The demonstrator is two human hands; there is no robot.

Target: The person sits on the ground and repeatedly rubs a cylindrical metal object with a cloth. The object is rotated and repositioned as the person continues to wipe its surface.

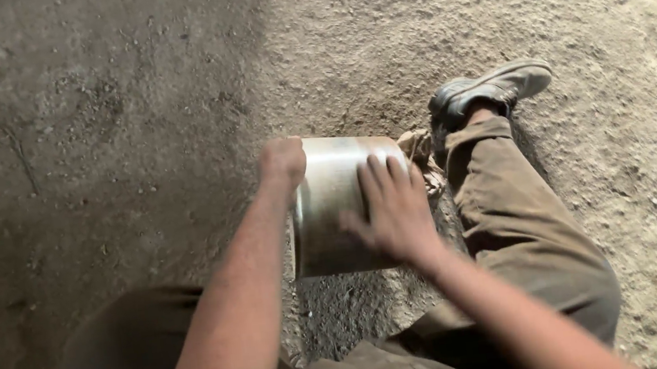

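A shiny metal pot (330,197) lies tilted on its side on the dusty ground between my legs. My left hand (283,163) grips its rim at the far left edge. My right hand (393,206) lies flat on the pot's curved wall, fingers spread and blurred. A crumpled brownish rag (422,149) shows just beyond the pot's right end, next to my shoe.
My right leg in brown trousers (524,236) stretches forward, ending in a worn dark shoe (491,88). My left knee (117,357) is bent at lower left. Bare sandy ground (130,108) with small pebbles lies all around, shaded on the left.
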